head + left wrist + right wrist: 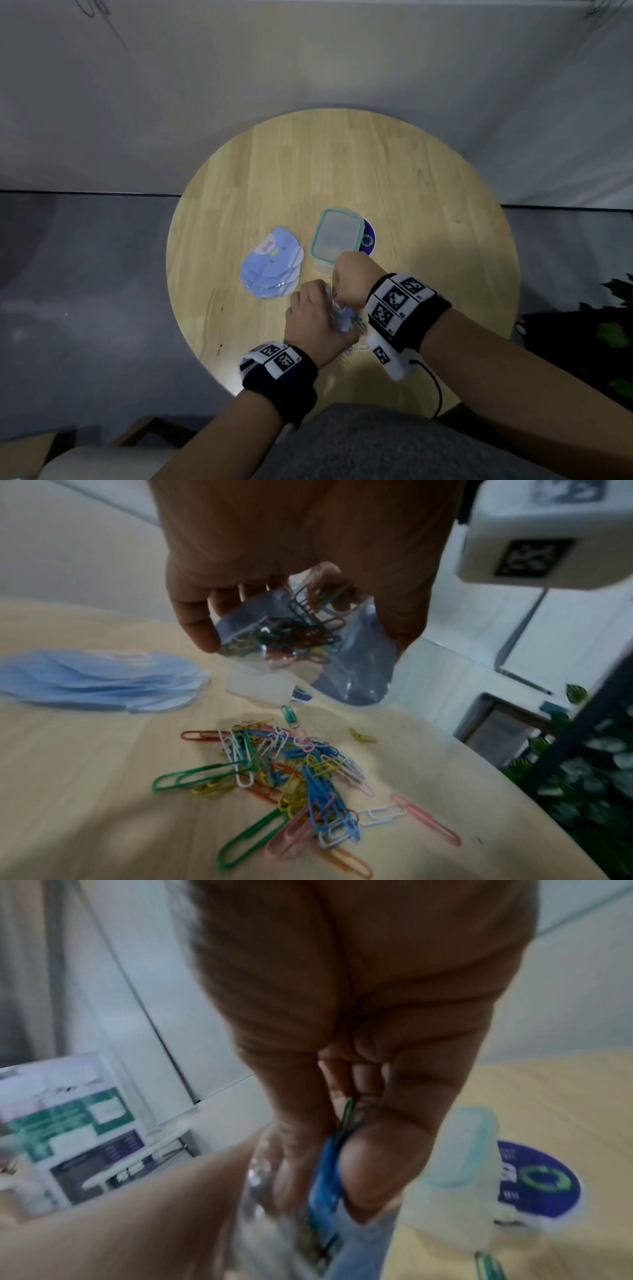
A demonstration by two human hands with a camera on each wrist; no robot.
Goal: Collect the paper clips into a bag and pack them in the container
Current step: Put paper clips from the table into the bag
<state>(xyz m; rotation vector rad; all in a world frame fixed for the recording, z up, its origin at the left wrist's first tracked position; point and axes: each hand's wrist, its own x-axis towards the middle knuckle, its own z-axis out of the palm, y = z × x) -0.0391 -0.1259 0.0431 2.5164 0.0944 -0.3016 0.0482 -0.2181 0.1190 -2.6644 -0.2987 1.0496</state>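
Observation:
My left hand (310, 313) holds a clear plastic bag (352, 674) by its mouth above the table; its fingers (197, 620) curl round the edge, and several coloured clips lie inside. My right hand (347, 279) pinches a few blue and green paper clips (334, 1153) between thumb (373, 1167) and fingers, right at the bag's opening (274, 1204). A loose pile of coloured paper clips (294, 772) lies on the wood beneath both hands. The clear container (337, 236) with a teal-rimmed lid sits just beyond the right hand.
A stack of light blue bags (270, 262) lies left of the container on the round wooden table (428, 205). A dark blue round sticker (369, 240) peeks out behind the container. Green plant leaves (613, 308) stand off the table's right edge.

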